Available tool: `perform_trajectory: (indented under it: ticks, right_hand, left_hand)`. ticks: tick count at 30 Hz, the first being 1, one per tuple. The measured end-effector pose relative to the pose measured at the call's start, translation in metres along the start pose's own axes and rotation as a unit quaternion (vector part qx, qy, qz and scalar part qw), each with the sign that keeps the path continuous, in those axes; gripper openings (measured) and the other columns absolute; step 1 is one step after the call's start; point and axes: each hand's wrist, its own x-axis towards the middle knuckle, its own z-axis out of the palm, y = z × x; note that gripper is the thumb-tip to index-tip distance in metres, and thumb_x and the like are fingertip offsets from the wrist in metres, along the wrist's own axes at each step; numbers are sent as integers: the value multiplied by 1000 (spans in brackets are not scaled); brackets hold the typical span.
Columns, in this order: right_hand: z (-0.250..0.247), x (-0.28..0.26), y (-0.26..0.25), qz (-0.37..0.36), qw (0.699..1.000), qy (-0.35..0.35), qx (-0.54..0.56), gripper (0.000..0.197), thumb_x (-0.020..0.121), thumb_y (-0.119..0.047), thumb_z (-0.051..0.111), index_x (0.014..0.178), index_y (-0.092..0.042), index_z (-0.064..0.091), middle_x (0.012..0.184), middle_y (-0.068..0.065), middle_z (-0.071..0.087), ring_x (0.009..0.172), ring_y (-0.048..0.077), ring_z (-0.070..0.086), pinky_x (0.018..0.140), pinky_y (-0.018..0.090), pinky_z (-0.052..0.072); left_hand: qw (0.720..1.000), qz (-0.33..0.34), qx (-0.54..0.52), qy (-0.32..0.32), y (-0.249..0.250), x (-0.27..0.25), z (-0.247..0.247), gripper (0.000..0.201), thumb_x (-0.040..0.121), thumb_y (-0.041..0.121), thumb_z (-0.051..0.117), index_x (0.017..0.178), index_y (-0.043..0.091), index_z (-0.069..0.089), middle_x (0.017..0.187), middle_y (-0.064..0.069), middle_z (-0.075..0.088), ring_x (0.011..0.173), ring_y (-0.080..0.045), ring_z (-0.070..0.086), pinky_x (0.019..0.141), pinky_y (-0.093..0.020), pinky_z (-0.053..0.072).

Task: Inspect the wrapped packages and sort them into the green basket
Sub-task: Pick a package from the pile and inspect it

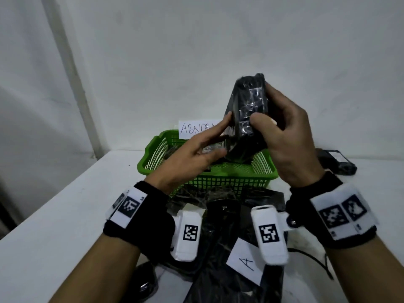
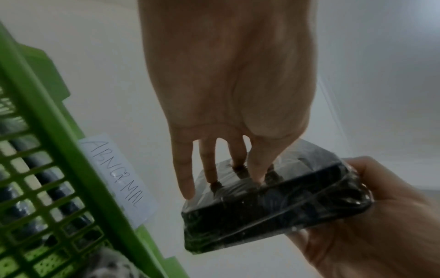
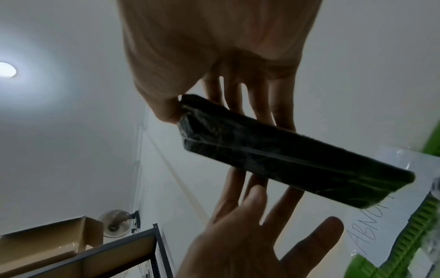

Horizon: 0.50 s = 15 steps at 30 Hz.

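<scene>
White table (image 1: 65, 215) against a white wall, corner setup. Right hand (image 1: 290, 136) holds a black wrapped package (image 1: 249, 110) up above the green basket (image 1: 218, 173); thumb across the near face, fingers curled behind it, so it's a firm grip. Package stands roughly on end, clear film over it, glossy. In the left wrist view the same package (image 2: 273, 203) shows as a flat black block with film creases along its edge.

Left hand (image 1: 194, 154) is flat, fingers straight, tips touching the package's left side. Left wrist view confirms: fingertips (image 2: 258, 178) press on the broad wrapped face, no curl round it. Right wrist view has the package (image 3: 285, 156) pinched between thumb and fingers, left hand (image 3: 250, 235) spread beneath it.

Basket sits on the table just under the hands, mesh walls, more dark wrapped items inside; can't count them. White paper label (image 1: 196, 130) on the far rim, handwritten "ABNORMAL", partly hidden by the left hand in the head view.

Near side of basket: heap of black wrapped packages (image 1: 218, 215), with a paper slip marked "A" (image 1: 247, 261) on top. Another black item (image 1: 336, 162) on the table to the right, behind the right wrist. Both wrists wear black straps with white marker tags.
</scene>
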Motion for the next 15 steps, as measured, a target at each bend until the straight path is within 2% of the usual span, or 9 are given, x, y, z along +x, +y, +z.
perform_trajectory:
  ticks: [2, 5, 7, 9, 11, 12, 14, 15]
  right_hand:
    - [3, -2, 3, -9, 1000, -2, -8, 65, 86, -8, 57, 149, -14, 46, 134, 2, 65, 124, 14, 63, 84, 22, 56]
    - [0, -4, 11, -2, 999, -36, 1, 81, 82, -4, 58, 156, -26, 33, 145, 1, 58, 127, 21, 61, 93, 36, 58]
    - [-2, -6, 15, 4, 997, -78, 4, 85, 82, -2, 59, 157, -30, 30, 149, -2, 54, 129, 21, 60, 97, 39, 56]
    - [-2, -7, 18, 8, 994, -110, 15, 80, 85, -3, 60, 156, -26, 31, 151, -4, 52, 135, 17, 54, 108, 38, 49]
    - [0, -6, 15, 18, 992, -118, 32, 66, 90, -12, 58, 152, -22, 38, 146, -6, 56, 137, 12, 52, 113, 34, 44]
    - [1, -5, 12, 33, 993, -109, 38, 58, 92, -20, 57, 148, -24, 43, 142, -8, 60, 135, 11, 53, 110, 33, 46]
    - [2, -2, 7, 76, 994, -63, 42, 50, 89, -36, 58, 139, -30, 54, 134, -12, 65, 129, 10, 58, 100, 34, 50]
    - [1, -1, 5, 109, 993, -36, 41, 53, 85, -46, 60, 137, -33, 56, 132, -14, 64, 127, 10, 59, 96, 37, 51]
  left_hand:
    - [996, -23, -78, 27, 3, 0, 1, 52, 104, 18, 48, 152, 35, 36, 157, 17, 36, 141, -9, 43, 108, -41, 46]
    - [982, -58, -170, 62, 13, 0, 3, 39, 105, 42, 40, 143, 40, 48, 154, 17, 41, 128, -26, 59, 95, -50, 55]
    - [968, -80, -226, 70, 21, 1, 4, 47, 102, 55, 36, 142, 33, 49, 150, 13, 46, 114, -32, 67, 90, -54, 57]
    - [957, -87, -264, 84, 26, 0, 4, 59, 95, 62, 40, 141, 27, 49, 144, 7, 53, 108, -35, 70, 84, -53, 58]
    - [958, -74, -257, 107, 28, 0, 2, 60, 90, 59, 49, 139, 24, 49, 137, 1, 59, 108, -32, 69, 74, -45, 59]
    - [960, -62, -245, 118, 28, 0, 1, 57, 89, 53, 53, 139, 24, 49, 136, -1, 60, 109, -30, 68, 71, -41, 58]
    - [968, -24, -215, 125, 23, 0, 0, 52, 91, 39, 59, 139, 25, 46, 140, 2, 55, 117, -22, 65, 75, -41, 59]
    - [973, -3, -196, 118, 20, 0, 0, 51, 92, 34, 61, 140, 25, 45, 143, 5, 52, 122, -19, 62, 81, -45, 59]
